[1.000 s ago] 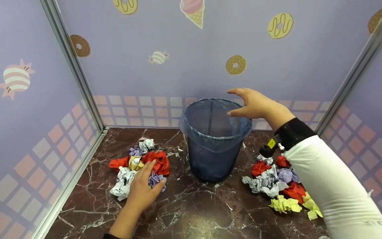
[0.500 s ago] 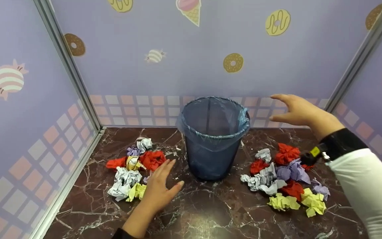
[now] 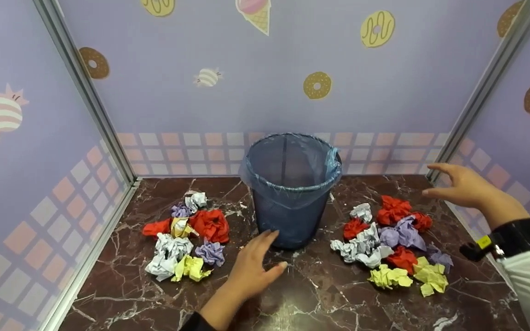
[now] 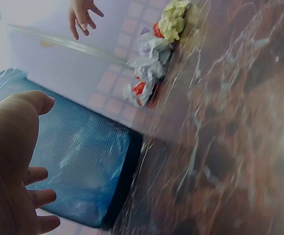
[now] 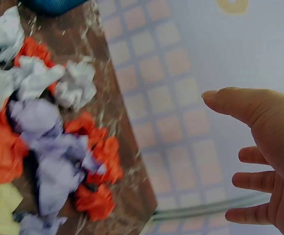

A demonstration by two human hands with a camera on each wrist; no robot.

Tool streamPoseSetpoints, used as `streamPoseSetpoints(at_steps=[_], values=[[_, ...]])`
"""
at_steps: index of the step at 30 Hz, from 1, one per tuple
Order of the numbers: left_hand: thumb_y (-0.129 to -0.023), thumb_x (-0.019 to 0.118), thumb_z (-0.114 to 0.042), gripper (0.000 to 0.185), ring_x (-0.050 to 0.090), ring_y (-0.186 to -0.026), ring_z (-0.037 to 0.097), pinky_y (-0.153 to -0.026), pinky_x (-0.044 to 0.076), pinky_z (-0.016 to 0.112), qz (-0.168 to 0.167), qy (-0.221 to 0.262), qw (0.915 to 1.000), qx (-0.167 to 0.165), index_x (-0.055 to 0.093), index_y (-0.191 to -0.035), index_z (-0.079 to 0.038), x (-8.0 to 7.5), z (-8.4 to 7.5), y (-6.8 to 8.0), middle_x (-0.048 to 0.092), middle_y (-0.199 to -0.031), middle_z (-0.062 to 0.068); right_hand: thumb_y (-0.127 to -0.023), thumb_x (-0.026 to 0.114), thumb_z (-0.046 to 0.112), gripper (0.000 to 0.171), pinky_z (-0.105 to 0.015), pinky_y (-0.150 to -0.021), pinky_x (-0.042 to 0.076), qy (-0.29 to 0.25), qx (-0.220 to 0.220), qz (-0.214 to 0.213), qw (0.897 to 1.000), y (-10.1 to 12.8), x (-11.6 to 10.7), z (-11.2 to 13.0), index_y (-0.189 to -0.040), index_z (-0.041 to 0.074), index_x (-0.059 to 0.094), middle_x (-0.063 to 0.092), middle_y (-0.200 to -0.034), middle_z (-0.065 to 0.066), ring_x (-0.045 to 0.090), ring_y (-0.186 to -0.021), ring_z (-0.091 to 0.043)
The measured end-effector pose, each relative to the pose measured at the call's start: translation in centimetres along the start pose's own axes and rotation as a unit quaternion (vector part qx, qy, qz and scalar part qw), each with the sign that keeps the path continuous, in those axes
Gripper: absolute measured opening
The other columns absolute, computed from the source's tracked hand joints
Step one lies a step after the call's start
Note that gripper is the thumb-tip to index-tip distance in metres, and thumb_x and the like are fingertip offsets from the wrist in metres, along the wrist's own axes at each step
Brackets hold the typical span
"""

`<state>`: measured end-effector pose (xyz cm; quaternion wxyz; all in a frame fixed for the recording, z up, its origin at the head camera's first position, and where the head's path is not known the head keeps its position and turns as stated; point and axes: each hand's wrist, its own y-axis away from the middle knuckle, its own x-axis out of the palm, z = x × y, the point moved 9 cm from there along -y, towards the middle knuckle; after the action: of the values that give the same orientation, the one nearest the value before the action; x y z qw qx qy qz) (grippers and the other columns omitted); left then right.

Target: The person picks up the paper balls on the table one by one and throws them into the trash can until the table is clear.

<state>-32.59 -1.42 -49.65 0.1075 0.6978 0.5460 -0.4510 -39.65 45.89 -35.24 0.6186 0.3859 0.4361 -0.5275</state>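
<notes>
A dark blue mesh waste bin (image 3: pixel 288 216) lined with a translucent blue bag stands at the middle back; its visible inside shows no paper. My left hand (image 3: pixel 253 271), empty with fingers spread, hovers in front of the bin's base, right of the left heap. In the left wrist view its thumb and fingertips show before the bin's mesh side (image 4: pixel 83 152). My right hand (image 3: pixel 467 186) is in the air at the far right, holding nothing, fingers apart. Crumpled paper balls in white, red, purple and yellow form a left heap (image 3: pixel 173 250) and a right heap (image 3: pixel 400 236).
The dark red marbled tabletop (image 3: pixel 311 294) carries small white scraps. Purple printed panels (image 3: pixel 191 105) close off the back and both sides, with metal corner posts (image 3: pixel 85 96). A camera (image 3: pixel 474 250) is strapped to the right wrist.
My right hand has moved from over the bin's rim out to the far right and lower. My left hand has shifted right, off the left heap. The view has turned slightly right.
</notes>
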Motion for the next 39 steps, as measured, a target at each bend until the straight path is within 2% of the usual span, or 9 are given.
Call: streamPoseSetpoints(at_steps=[7,11,15,19,26,28,32,36,39], values=[[-0.091,0.067,-0.055,0.079,0.044,-0.147,0.035,-0.117,0.037,0.065,0.041,0.007,0.9992,0.002,0.037,-0.160,-0.031,2.8,-1.6,0.0,0.041,-0.164,0.008,-0.093,0.069,0.054,0.089,-0.075,-0.089,0.049,-0.020,0.007,0.006,1.000,2.8,4.0,-4.3,-0.154,-0.002,0.037,0.038,-0.149,-0.044,0.057,-0.113,-0.062],[-0.092,0.065,-0.058,0.078,0.044,-0.148,0.035,-0.116,0.037,0.066,0.063,0.015,0.9979,0.009,0.037,-0.160,-0.031,4.3,-2.4,0.1,0.041,-0.164,0.008,-0.093,0.072,0.046,0.088,-0.052,-0.079,0.061,-0.062,0.022,0.032,0.997,4.4,7.4,-6.5,-0.153,-0.007,0.035,0.043,-0.143,-0.046,0.070,-0.095,-0.037],[-0.091,0.066,-0.057,0.077,0.046,-0.146,0.034,-0.114,0.040,0.065,0.060,0.024,0.9977,0.019,0.041,-0.158,-0.030,5.1,-2.8,0.2,0.045,-0.162,0.009,-0.093,0.074,0.037,0.082,-0.035,-0.069,0.061,-0.107,0.041,0.047,0.992,5.7,10.5,-8.3,-0.148,-0.011,0.039,0.055,-0.128,-0.041,0.068,-0.092,-0.027],[-0.090,0.067,-0.056,0.076,0.046,-0.146,0.033,-0.114,0.040,0.065,0.053,0.027,0.9981,0.018,0.042,-0.157,-0.030,5.1,-2.8,0.2,0.046,-0.161,0.009,-0.091,0.076,0.035,0.076,-0.034,-0.071,0.056,-0.120,0.064,0.045,0.990,6.4,12.5,-9.6,-0.143,-0.012,0.045,0.061,-0.118,-0.033,0.065,-0.097,-0.031],[-0.091,0.067,-0.055,0.075,0.046,-0.146,0.033,-0.115,0.039,0.065,0.049,0.032,0.9982,0.012,0.042,-0.157,-0.032,4.9,-2.7,0.1,0.046,-0.161,0.009,-0.091,0.076,0.032,0.073,-0.048,-0.082,0.060,-0.128,0.070,0.075,0.986,6.5,14.5,-10.1,-0.139,-0.015,0.047,0.062,-0.121,-0.041,0.067,-0.104,-0.043],[-0.091,0.067,-0.055,0.075,0.046,-0.147,0.033,-0.115,0.039,0.065,0.048,0.037,0.9981,0.009,0.041,-0.158,-0.034,4.9,-2.8,0.0,0.045,-0.162,0.008,-0.091,0.076,0.030,0.066,-0.048,-0.082,0.060,-0.121,0.066,0.079,0.987,6.5,14.8,-10.2,-0.135,-0.013,0.053,0.066,-0.117,-0.037,0.068,-0.102,-0.040],[-0.091,0.067,-0.056,0.075,0.045,-0.148,0.032,-0.116,0.037,0.065,0.048,0.046,0.9978,0.003,0.040,-0.158,-0.036,4.8,-2.8,-0.1,0.044,-0.163,0.007,-0.090,0.075,0.025,0.054,-0.039,-0.076,0.056,-0.131,0.073,0.092,0.984,6.5,15.5,-10.2,-0.129,-0.010,0.058,0.070,-0.110,-0.026,0.068,-0.095,-0.028],[-0.090,0.068,-0.056,0.075,0.045,-0.148,0.033,-0.116,0.037,0.066,0.047,0.054,0.9975,-0.003,0.040,-0.157,-0.036,4.8,-2.6,0.0,0.044,-0.163,0.007,-0.089,0.075,0.021,0.058,-0.037,-0.074,0.056,-0.163,0.093,0.107,0.976,6.6,16.3,-10.3,-0.130,-0.014,0.054,0.070,-0.110,-0.028,0.068,-0.092,-0.025],[-0.090,0.067,-0.054,0.074,0.045,-0.147,0.033,-0.115,0.039,0.065,0.041,0.052,0.9978,-0.002,0.041,-0.157,-0.035,4.7,-2.4,0.0,0.045,-0.162,0.007,-0.088,0.077,0.022,0.061,-0.038,-0.073,0.057,-0.162,0.101,0.110,0.975,6.5,16.6,-10.4,-0.131,-0.015,0.053,0.068,-0.111,-0.031,0.068,-0.093,-0.027]])
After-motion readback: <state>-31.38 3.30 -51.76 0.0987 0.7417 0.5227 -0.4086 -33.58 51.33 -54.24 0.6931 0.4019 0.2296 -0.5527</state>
